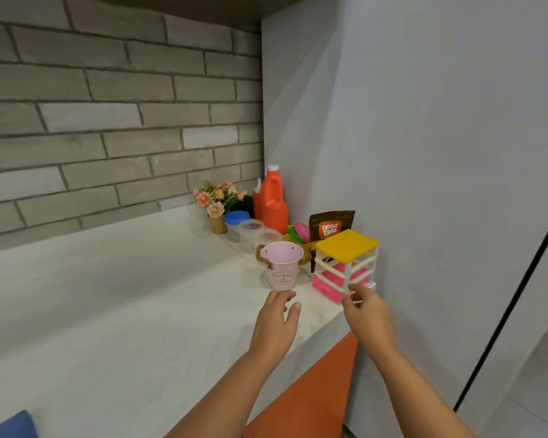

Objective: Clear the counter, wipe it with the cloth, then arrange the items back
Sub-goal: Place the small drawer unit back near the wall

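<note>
A white counter (114,305) runs along a grey brick wall. At its right end stand a pink bucket (282,268) with a rope handle and a small drawer unit (345,263) with a yellow top and pink drawers. My left hand (274,324) hovers just in front of the bucket, fingers loosely spread, holding nothing. My right hand (366,314) is at the drawer unit's lower front corner, fingers relaxed and near or touching it. A blue cloth (10,426) shows at the bottom left corner.
Behind the bucket stand clear tubs (250,233), one with a blue lid, a flower pot (217,203), an orange bottle (274,200), a brown coffee pouch (329,227) and coloured plastic items (299,233). A white wall (424,153) bounds the counter on the right. An orange cabinet front (314,390) lies below.
</note>
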The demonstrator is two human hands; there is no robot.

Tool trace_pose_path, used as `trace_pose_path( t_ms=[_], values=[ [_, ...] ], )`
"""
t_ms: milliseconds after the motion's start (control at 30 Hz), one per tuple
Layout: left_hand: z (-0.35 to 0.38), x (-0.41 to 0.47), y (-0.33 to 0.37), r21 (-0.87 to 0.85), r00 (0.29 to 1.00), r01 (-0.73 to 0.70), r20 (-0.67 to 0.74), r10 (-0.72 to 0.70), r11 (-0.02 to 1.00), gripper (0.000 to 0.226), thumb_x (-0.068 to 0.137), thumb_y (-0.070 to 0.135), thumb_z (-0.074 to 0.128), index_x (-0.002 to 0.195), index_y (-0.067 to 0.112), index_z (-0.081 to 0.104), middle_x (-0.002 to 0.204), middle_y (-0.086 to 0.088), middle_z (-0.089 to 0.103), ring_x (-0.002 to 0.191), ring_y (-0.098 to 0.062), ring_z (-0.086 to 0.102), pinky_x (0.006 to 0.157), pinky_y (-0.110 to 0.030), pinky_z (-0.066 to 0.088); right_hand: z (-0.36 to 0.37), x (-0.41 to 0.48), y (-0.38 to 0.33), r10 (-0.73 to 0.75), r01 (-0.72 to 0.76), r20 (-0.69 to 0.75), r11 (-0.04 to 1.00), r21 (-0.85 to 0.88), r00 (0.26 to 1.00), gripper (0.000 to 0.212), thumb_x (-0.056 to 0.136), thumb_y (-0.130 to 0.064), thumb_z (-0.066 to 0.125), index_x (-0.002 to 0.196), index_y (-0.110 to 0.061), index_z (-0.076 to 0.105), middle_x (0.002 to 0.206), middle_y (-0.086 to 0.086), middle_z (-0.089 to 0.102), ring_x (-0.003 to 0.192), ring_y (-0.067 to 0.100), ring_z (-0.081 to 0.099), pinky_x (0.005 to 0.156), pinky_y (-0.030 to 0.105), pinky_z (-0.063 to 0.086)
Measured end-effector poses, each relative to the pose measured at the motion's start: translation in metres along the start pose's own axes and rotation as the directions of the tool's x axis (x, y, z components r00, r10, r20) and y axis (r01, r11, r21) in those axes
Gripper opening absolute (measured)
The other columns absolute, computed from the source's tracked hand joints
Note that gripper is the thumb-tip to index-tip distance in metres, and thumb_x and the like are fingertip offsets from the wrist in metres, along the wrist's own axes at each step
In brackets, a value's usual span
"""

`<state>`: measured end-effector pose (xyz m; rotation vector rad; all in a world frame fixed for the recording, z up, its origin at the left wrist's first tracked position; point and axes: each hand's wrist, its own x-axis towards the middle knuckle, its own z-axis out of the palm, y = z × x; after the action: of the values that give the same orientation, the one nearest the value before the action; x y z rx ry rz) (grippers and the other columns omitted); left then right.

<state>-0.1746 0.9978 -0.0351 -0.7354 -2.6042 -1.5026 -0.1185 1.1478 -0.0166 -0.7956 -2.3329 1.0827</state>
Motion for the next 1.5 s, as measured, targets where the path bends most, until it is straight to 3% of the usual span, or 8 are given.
trace_pose_path(
  t_ms=[167, 400, 567, 733, 900, 1100, 1267, 1500],
  values=[
    [0.039, 0.036, 0.007, -0.098, 0.991, 0.127, 0.062, -0.121, 0.987, 0.035, 0.099, 0.022, 0.039, 0.134, 0.016, 0.045, 0.139, 0.0, 0.046, 0.123, -0.014, 0.046, 0.092, -0.016, 0.034, 0.0, 0.032, 0.023, 0.074, -0.078, 0.048, 0.993, 0.091, 0.996, 0.054, 0.091, -0.031, 0.057, 0.139, -0.017, 0.041, 0.137, 0.011, 0.049, 0.121, 0.03, 0.052, 0.096, 0.047, 0.048],
    [0.074, 0.082, 0.016, -0.254, 0.957, 0.285, 0.126, -0.261, 0.924, 0.046, 0.102, 0.029, 0.028, 0.146, 0.017, 0.026, 0.153, 0.001, 0.026, 0.141, -0.017, 0.025, 0.111, -0.03, 0.025, 0.008, 0.058, 0.03, 0.026, -0.033, 0.055, 0.991, 0.128, 0.998, 0.064, 0.091, -0.043, 0.05, 0.146, -0.034, 0.019, 0.146, 0.011, 0.034, 0.129, 0.028, 0.044, 0.093, 0.044, 0.049],
    [0.087, 0.104, 0.021, -0.399, 0.977, 0.215, 0.085, -0.198, 0.891, 0.035, 0.102, 0.025, 0.029, 0.137, 0.027, 0.032, 0.128, 0.017, 0.037, 0.122, -0.001, 0.036, 0.094, -0.016, 0.033, 0.017, 0.07, 0.031, -0.019, 0.008, 0.111, 0.996, 0.093, 0.994, 0.064, 0.092, -0.044, 0.046, 0.147, -0.035, 0.014, 0.154, 0.008, 0.018, 0.135, 0.027, 0.037, 0.099, 0.038, 0.044],
    [0.094, 0.119, 0.018, -0.431, 0.963, 0.269, 0.096, -0.252, 0.861, 0.033, 0.102, 0.028, 0.027, 0.133, 0.025, 0.039, 0.119, 0.009, 0.046, 0.114, -0.007, 0.046, 0.092, -0.02, 0.036, 0.027, 0.078, 0.033, -0.035, 0.026, 0.178, 0.998, 0.052, 0.983, 0.058, 0.096, -0.042, 0.039, 0.148, -0.032, 0.014, 0.156, 0.003, 0.012, 0.139, 0.024, 0.03, 0.106, 0.034, 0.038],
    [0.095, 0.119, 0.019, -0.462, 0.942, 0.334, 0.179, -0.282, 0.821, 0.03, 0.103, 0.029, 0.025, 0.125, 0.025, 0.045, 0.11, 0.01, 0.054, 0.088, 0.008, 0.051, 0.059, -0.001, 0.043, 0.028, 0.079, 0.032, -0.034, 0.021, 0.174, 0.997, 0.075, 0.984, 0.054, 0.097, -0.037, 0.04, 0.146, -0.031, 0.019, 0.153, 0.003, 0.017, 0.136, 0.021, 0.035, 0.105, 0.031, 0.039],
    [0.096, 0.11, 0.018, -0.526, 0.923, 0.384, 0.212, -0.32, 0.759, 0.03, 0.102, 0.033, 0.027, 0.121, 0.029, 0.049, 0.108, 0.011, 0.06, 0.093, 0.003, 0.056, 0.071, -0.012, 0.044, 0.025, 0.069, 0.028, -0.004, -0.007, 0.139, 0.997, 0.076, 0.99, 0.053, 0.096, -0.035, 0.041, 0.145, -0.031, 0.02, 0.156, 0.003, 0.01, 0.138, 0.024, 0.032, 0.105, 0.034, 0.04],
    [0.085, 0.098, 0.032, -0.505, 0.925, 0.379, 0.221, -0.308, 0.775, 0.026, 0.102, 0.036, 0.025, 0.119, 0.032, 0.044, 0.105, 0.014, 0.056, 0.101, -0.007, 0.054, 0.089, -0.022, 0.043, 0.014, 0.049, 0.014, -0.013, 0.003, 0.083, 0.993, 0.116, 0.996, 0.049, 0.097, -0.029, 0.042, 0.143, -0.029, 0.026, 0.155, 0.005, 0.013, 0.137, 0.025, 0.033, 0.103, 0.033, 0.042],
    [0.041, 0.063, 0.041, -0.546, 0.96, 0.278, 0.184, -0.211, 0.79, 0.025, 0.101, 0.037, 0.026, 0.117, 0.038, 0.045, 0.104, 0.021, 0.056, 0.093, 0.005, 0.054, 0.076, -0.01, 0.044, 0.006, 0.001, -0.027, -0.065, 0.063, 0.012, 0.991, 0.116, 0.998, 0.05, 0.096, -0.027, 0.044, 0.144, -0.028, 0.027, 0.155, 0.005, 0.012, 0.136, 0.024, 0.033, 0.102, 0.034, 0.042]
  ],
)
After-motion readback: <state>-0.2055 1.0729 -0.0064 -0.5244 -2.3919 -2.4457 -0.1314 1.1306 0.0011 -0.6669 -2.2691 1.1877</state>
